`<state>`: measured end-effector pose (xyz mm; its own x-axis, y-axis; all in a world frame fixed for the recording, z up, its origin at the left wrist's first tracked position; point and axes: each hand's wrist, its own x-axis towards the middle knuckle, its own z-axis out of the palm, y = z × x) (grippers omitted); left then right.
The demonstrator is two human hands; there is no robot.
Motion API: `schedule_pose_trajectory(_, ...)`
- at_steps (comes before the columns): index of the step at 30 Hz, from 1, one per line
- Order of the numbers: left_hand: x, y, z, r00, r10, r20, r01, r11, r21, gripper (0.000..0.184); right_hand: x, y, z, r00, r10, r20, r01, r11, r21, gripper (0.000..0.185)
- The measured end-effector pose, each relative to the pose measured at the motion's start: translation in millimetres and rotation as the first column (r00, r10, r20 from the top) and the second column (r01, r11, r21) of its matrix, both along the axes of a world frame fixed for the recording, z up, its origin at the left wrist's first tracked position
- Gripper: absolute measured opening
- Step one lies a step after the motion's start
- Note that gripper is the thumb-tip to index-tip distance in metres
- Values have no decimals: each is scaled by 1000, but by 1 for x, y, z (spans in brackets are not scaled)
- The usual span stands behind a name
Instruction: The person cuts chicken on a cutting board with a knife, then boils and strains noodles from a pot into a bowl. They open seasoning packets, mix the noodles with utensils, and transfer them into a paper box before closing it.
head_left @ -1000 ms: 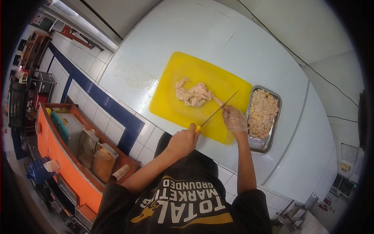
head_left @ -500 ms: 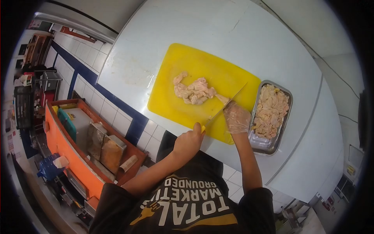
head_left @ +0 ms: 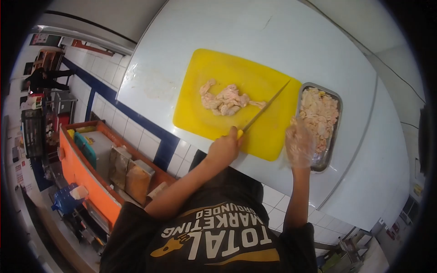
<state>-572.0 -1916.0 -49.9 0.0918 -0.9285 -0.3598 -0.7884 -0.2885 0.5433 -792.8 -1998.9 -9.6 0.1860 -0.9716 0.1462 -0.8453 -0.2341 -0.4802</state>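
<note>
My left hand [head_left: 225, 148] is closed round the yellow handle of a long knife [head_left: 268, 103], whose blade slants up over the yellow cutting board [head_left: 214, 129]. Close by the blade, pale raw meat [head_left: 227, 100] lies on the board, with a thin end pointing towards it. My right hand [head_left: 299, 143], in a clear plastic glove, is off the board's right edge and beside the metal tray [head_left: 337, 132]. Its fingers are bunched together; blur and the glove hide what they hold. Many pieces of pale raw meat [head_left: 318, 111] fill the tray.
The board and tray rest on a white table [head_left: 159, 73]. On the left stands an orange cart [head_left: 86, 166] holding containers, with a blue water bottle [head_left: 67, 199] beside it. A person in dark clothes [head_left: 43, 79] is far off at the upper left.
My right hand has left the meat's thin end and moved right to the tray. The knife has come away from my right hand, still in my left hand. The view has shifted slightly.
</note>
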Motion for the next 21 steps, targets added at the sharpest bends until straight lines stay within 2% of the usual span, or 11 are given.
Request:
schedule_pose_trajectory(3,14,-8,-1,994,-55,-98,46,994,-95,29,-26,16,40,991,-90,-104,84,995,-55,17)
schedule_pose_trajectory(5,17,-9,0,975,-71,-208,40,987,-153,27,-50,21,49,967,-240,-85,248,963,102,13)
schedule_pose_trajectory(6,15,-7,3,970,-87,-226,49,985,-168,27,-60,22,49,962,-254,-100,262,962,83,13)
schedule_pose_trajectory(9,10,2,9,955,-59,-292,-1,980,-199,26,-86,22,33,927,-375,23,367,916,163,11)
schedule_pose_trajectory(12,6,12,13,938,-29,-345,-34,984,-175,25,-106,34,14,962,-272,-15,272,958,87,18)
schedule_pose_trajectory(14,6,16,20,919,-18,-394,-38,990,-133,27,-111,39,3,961,-237,143,234,972,38,29)
schedule_pose_trajectory(15,5,17,22,918,-11,-396,-50,988,-144,27,-103,39,14,964,-223,143,222,975,26,29)
schedule_pose_trajectory(17,0,19,30,868,-40,-495,-25,992,-124,33,-79,43,41,936,-333,112,293,916,275,32)
schedule_pose_trajectory(19,-9,17,26,790,-128,-599,-30,969,-246,40,-85,67,-2,995,45,84,-45,999,1,32)
schedule_pose_trajectory(20,-9,13,34,781,-165,-602,16,969,-245,42,-58,66,6,896,-92,434,-98,912,398,34)
schedule_pose_trajectory(21,-15,10,30,798,-212,-564,-36,918,-396,35,-26,68,28,708,-332,623,-294,663,688,36)
